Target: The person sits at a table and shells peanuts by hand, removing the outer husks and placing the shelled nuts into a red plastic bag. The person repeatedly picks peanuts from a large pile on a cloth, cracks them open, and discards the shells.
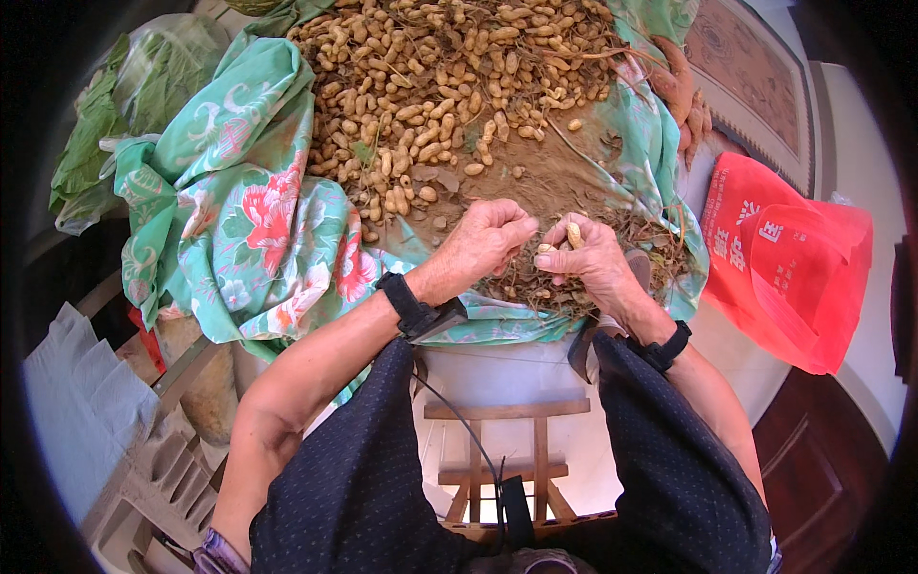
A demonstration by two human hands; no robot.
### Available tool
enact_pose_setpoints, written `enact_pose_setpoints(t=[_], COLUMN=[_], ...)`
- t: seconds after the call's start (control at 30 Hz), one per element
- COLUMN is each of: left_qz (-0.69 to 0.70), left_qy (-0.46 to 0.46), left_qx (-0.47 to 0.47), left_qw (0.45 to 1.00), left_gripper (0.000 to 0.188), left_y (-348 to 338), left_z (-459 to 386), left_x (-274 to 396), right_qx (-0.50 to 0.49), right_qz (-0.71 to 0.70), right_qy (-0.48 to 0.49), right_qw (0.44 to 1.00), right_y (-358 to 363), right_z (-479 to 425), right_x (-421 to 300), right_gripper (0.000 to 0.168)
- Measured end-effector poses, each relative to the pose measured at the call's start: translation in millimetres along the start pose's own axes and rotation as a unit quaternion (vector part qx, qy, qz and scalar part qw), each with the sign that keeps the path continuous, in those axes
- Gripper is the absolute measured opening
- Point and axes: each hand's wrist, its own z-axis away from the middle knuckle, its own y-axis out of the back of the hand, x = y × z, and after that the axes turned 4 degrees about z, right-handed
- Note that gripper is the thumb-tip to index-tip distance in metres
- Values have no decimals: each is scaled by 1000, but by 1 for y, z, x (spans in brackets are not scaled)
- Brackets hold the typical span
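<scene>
My right hand (pixel 584 252) has its fingers curled around unshelled peanuts (pixel 574 235); one pod stands up between the fingers and another pale end shows by the thumb. Just to its left, my left hand (pixel 495 235) has thumb and fingertips pinched together. Whether something small is in that pinch cannot be seen. Below both hands lies a litter of dry stems, leaf bits and soil (pixel 549 298). Beyond them a large heap of peanuts in the shell (pixel 423 93) is spread on a green floral cloth (pixel 244 208), with brown dirt (pixel 527 176) on it.
A red non-woven bag (pixel 782 265) bearing writing stands at the right. Sweet potatoes (pixel 674 82) lie beyond the cloth's right edge. Leafy greens in clear plastic (pixel 161 68) are at the upper left. Between my knees is a low wooden frame (pixel 505 410).
</scene>
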Motion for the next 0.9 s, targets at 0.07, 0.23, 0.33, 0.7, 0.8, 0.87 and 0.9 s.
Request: enact_pose_setpoints(t=[0.07,0.23,0.33,0.7,0.8,0.87,0.9], left_qz=[-110,-266,-293,-452,-343,-244,-272], left_qy=[-17,-101,-151,-132,-150,-88,-107], left_qx=[-12,43,51,66,136,140,143], left_qw=[994,958,943,880,917,955,946], left_gripper=[22,23,19,26,25,26,25], left_y=[-6,-14,-12,36,39,41,36], left_z=[1,-3,-3,-15,-15,-17,-15], left_x=[7,-3,-5,-1,-10,-9,-7], right_qx=[2,17,18,-24,-37,-31,-28], right_qz=[20,60,54,-137,-148,-162,-169], right_qy=[9,1,1,4,4,-18,-29], right_qw=[1000,998,998,990,988,986,985], right_y=[-1,-10,-10,11,11,10,10], right_z=[0,2,2,-5,-6,-5,-5], right_x=[1,-3,-2,-2,-3,-5,-6], right_gripper=[25,26,24,17,19,20,21])
